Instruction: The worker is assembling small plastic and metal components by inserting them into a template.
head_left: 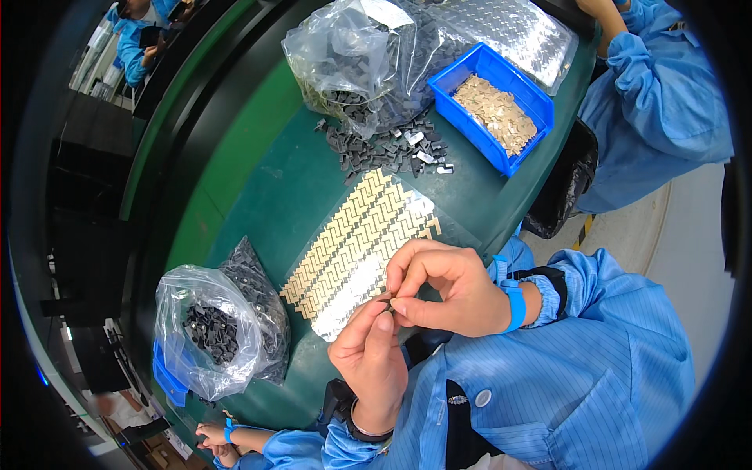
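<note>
In front of my body, my left hand [368, 362] and my right hand [457, 291] meet fingertip to fingertip. Between the pinched thumbs and forefingers is a small dark piece [385, 298], mostly covered by the fingers; its exact kind cannot be made out. Just beyond the hands lies a clear sheet [352, 243] carrying slanted rows of small angled cream-coloured adhesive pieces, with glare on its near part. Past the sheet, a loose heap of small black plastic parts [388, 149] spreads over the green table.
A clear bag of black parts [345, 59] stands behind the heap, beside a blue bin [501, 160] of thin tan pieces and silvery packaging [517, 35]. Another open bag [176, 305] sits at left. Co-workers' arms show at upper right [638, 78] and lower left [254, 440].
</note>
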A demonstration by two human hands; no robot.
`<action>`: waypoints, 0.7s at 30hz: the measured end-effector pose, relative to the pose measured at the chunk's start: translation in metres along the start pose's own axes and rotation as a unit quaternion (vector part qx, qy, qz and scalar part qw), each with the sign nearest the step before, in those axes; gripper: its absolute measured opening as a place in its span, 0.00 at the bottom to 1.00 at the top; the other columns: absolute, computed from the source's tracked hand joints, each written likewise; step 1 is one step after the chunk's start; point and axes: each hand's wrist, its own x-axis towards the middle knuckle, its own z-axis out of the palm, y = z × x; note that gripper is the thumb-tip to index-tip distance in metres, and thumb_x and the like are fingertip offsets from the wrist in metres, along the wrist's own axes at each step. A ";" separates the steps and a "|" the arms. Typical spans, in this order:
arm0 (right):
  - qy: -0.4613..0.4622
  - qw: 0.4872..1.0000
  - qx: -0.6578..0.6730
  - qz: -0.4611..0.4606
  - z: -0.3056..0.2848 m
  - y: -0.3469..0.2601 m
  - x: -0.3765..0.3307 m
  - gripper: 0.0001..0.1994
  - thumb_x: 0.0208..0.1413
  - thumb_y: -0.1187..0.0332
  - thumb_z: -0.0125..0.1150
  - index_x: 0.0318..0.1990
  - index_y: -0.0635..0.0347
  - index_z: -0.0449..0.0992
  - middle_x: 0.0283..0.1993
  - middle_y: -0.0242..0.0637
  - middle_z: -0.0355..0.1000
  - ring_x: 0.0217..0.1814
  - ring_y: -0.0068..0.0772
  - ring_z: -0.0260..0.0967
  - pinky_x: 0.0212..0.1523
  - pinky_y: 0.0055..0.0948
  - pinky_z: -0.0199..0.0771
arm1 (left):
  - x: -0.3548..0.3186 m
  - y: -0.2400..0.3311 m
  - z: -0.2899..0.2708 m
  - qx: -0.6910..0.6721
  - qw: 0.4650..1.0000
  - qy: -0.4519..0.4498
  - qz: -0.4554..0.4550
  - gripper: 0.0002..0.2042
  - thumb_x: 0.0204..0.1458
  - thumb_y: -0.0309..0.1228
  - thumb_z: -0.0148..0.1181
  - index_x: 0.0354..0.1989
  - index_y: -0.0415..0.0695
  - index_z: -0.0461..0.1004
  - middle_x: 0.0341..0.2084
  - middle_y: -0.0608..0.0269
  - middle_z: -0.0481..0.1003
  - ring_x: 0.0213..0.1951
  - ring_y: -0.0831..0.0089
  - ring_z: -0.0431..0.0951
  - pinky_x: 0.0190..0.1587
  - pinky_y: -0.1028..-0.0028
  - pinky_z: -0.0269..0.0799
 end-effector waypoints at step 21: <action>-0.005 0.999 0.004 0.033 -0.003 -0.003 0.002 0.03 0.47 0.75 0.58 0.28 0.63 0.71 0.40 0.37 0.67 0.41 0.26 0.66 0.40 0.24 0.67 | 0.003 -0.002 -0.001 0.150 0.988 0.020 0.042 0.11 0.52 0.20 0.51 0.43 0.29 0.71 0.39 0.47 0.74 0.37 0.69 0.76 0.40 0.73 0.75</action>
